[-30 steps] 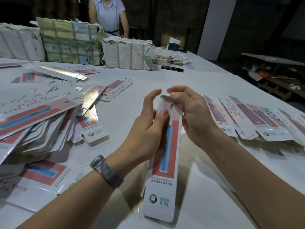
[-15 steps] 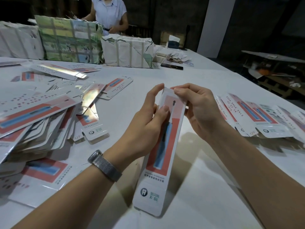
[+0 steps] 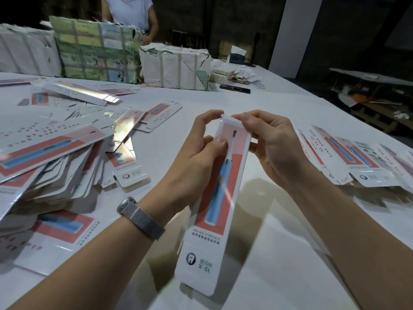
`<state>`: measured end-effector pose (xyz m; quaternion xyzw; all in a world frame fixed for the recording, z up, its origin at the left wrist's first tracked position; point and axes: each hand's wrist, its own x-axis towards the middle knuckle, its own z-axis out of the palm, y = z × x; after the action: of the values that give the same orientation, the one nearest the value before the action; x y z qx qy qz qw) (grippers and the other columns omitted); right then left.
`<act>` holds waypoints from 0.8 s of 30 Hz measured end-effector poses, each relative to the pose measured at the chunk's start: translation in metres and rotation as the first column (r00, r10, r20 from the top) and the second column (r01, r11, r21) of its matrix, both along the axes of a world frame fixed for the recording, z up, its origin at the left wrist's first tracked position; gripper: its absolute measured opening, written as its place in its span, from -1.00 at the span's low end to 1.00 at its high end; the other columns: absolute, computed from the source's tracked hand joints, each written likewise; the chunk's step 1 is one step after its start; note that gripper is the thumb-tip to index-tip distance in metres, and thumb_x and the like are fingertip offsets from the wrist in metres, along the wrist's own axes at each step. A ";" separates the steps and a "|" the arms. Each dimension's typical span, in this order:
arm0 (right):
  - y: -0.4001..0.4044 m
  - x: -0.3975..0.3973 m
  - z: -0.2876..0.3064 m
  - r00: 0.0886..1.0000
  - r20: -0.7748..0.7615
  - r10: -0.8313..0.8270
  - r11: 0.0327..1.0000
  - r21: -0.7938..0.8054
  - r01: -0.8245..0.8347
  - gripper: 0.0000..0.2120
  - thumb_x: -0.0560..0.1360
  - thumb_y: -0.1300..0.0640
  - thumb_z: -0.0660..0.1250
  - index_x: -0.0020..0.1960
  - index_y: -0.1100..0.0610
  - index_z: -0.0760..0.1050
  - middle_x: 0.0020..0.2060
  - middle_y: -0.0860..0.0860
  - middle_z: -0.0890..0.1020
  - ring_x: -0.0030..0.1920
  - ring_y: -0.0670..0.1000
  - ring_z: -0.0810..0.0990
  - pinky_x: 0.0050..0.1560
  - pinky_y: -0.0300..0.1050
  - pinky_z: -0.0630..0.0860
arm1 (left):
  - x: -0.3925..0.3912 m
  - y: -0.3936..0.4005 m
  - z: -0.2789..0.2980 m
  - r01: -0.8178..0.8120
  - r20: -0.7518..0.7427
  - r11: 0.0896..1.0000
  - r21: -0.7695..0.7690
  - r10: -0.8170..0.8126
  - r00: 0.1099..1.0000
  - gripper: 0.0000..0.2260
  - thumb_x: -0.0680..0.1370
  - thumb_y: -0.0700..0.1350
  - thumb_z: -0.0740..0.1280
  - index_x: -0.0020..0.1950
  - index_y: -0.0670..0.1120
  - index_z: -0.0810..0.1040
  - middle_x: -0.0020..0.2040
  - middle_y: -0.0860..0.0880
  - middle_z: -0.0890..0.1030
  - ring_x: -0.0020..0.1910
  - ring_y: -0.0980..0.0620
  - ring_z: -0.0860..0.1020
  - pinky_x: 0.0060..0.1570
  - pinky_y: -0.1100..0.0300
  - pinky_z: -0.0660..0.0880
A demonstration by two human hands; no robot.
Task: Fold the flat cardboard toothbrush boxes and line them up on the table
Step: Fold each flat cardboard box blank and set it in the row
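Both hands now grip the box's top end closer together, left hand [image 3: 196,153] and right hand [image 3: 268,144] fingers pinching toothbrush box [image 3: 220,198] above worktop [image 3: 279,253], flat stack [image 3: 51,157] left, folded row [image 3: 353,157] right.

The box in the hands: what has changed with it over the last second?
The box has tilted, its far end leaning right and its near end swinging left. The right hand moved from the box's side to pinch the flap at the far end, and the left hand's thumb now presses on the printed front. Both hands kept hold throughout. The pile of flat boxes on the left and the row on the right stayed put.
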<state>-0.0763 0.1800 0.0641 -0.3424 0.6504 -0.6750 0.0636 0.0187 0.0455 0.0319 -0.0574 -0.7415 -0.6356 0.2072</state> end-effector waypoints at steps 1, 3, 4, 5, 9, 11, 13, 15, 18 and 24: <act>0.001 -0.001 0.000 1.000 -0.016 0.005 1.000 0.015 -0.004 -0.74 0.63 0.13 0.21 -0.11 0.12 0.64 -0.21 -0.03 0.70 -0.15 -0.01 0.68 -0.16 -0.17 0.61 | 0.001 0.001 0.001 0.006 0.010 1.000 0.004 -0.006 1.000 -0.70 0.71 -0.02 0.13 0.43 0.23 0.26 -0.06 -0.11 0.62 -0.26 0.10 0.65 -0.25 0.31 0.56; 0.004 -0.004 0.000 0.999 -0.043 0.010 0.999 0.042 -0.008 -0.75 0.62 0.10 0.22 -0.09 0.13 0.63 -0.21 -0.01 0.70 -0.14 0.02 0.69 -0.16 -0.12 0.62 | 0.002 0.002 0.002 0.015 0.025 1.000 0.014 -0.015 1.000 -0.67 0.71 -0.02 0.13 0.44 0.26 0.26 -0.08 -0.08 0.62 -0.26 0.09 0.66 -0.25 0.30 0.57; 0.005 -0.005 0.001 0.999 -0.048 0.015 0.999 0.052 -0.012 -0.76 0.61 0.09 0.23 -0.09 0.12 0.64 -0.20 0.00 0.70 -0.13 0.03 0.69 -0.15 -0.09 0.63 | 0.002 0.002 0.002 0.020 0.027 1.000 0.019 -0.021 0.999 -0.67 0.70 -0.03 0.13 0.44 0.25 0.27 -0.09 -0.08 0.62 -0.26 0.09 0.66 -0.26 0.30 0.57; 0.006 -0.006 0.002 0.999 -0.045 0.024 0.998 0.058 -0.021 -0.76 0.59 0.07 0.24 -0.10 0.11 0.65 -0.20 0.01 0.70 -0.13 0.04 0.68 -0.14 -0.05 0.64 | 0.002 0.002 0.003 0.028 0.026 0.999 0.022 -0.028 0.999 -0.67 0.70 -0.04 0.14 0.44 0.24 0.29 -0.10 -0.09 0.62 -0.27 0.08 0.66 -0.27 0.29 0.57; 0.011 -0.009 0.005 0.998 -0.002 0.062 0.997 0.047 -0.061 -0.78 0.54 0.14 0.29 -0.17 0.08 0.70 -0.23 0.05 0.69 -0.15 0.04 0.68 -0.25 -0.08 0.60 | 0.002 0.000 0.003 0.072 0.045 0.997 0.028 -0.073 0.996 -0.65 0.62 0.02 0.21 0.39 0.29 0.32 -0.09 -0.08 0.63 -0.28 0.05 0.66 -0.27 0.27 0.57; 0.013 -0.010 0.007 0.998 -0.009 0.060 0.997 0.048 -0.059 -0.81 0.50 0.18 0.32 -0.18 0.10 0.70 -0.25 0.06 0.70 -0.17 0.07 0.69 -0.29 -0.07 0.60 | 0.002 -0.001 0.003 0.100 0.058 0.995 0.013 -0.100 0.993 -0.58 0.55 0.07 0.18 0.41 0.33 0.31 -0.06 -0.07 0.63 -0.27 0.08 0.65 -0.25 0.28 0.56; 0.016 -0.011 0.009 0.998 -0.013 0.066 0.996 0.054 -0.065 -0.82 0.51 0.22 0.32 -0.18 0.13 0.69 -0.25 0.06 0.70 -0.18 0.09 0.70 -0.30 -0.05 0.62 | 0.002 -0.002 0.003 0.121 0.059 0.993 -0.006 -0.120 0.991 -0.54 0.54 0.09 0.17 0.44 0.35 0.28 -0.06 -0.04 0.62 -0.25 0.10 0.65 -0.25 0.31 0.56; 0.018 -0.012 0.010 0.997 -0.029 0.070 0.995 0.071 -0.068 -0.79 0.55 0.29 0.31 -0.16 0.15 0.69 -0.24 0.06 0.70 -0.15 0.11 0.70 -0.30 -0.04 0.64 | 0.002 -0.004 0.002 0.125 0.060 0.992 -0.028 -0.123 0.991 -0.53 0.54 0.09 0.17 0.45 0.36 0.28 -0.07 0.01 0.63 -0.23 0.12 0.65 -0.24 0.32 0.56; 0.019 -0.011 0.012 0.996 -0.053 0.075 0.993 0.101 -0.069 -0.77 0.58 0.31 0.28 -0.14 0.17 0.67 -0.24 0.05 0.70 -0.12 0.12 0.70 -0.30 -0.03 0.65 | 0.002 -0.005 0.002 0.119 0.044 0.992 -0.046 -0.117 0.992 -0.58 0.56 0.06 0.16 0.41 0.37 0.31 -0.12 0.05 0.64 -0.24 0.14 0.64 -0.22 0.33 0.55; 0.007 -0.003 0.005 0.998 -0.015 0.058 0.998 0.037 -0.057 -0.78 0.59 0.14 0.27 -0.10 0.13 0.68 -0.16 0.09 0.68 -0.08 0.09 0.67 -0.15 -0.02 0.62 | 0.001 -0.004 0.000 0.060 -0.001 0.998 0.006 -0.060 0.998 -0.70 0.62 0.03 0.14 0.35 0.21 0.33 -0.10 -0.11 0.63 -0.30 0.08 0.63 -0.26 0.27 0.56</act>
<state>-0.0796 0.1873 0.0692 -0.3651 0.6531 -0.6581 0.0842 0.0192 0.0419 0.0321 -0.0791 -0.7373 -0.6439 0.1884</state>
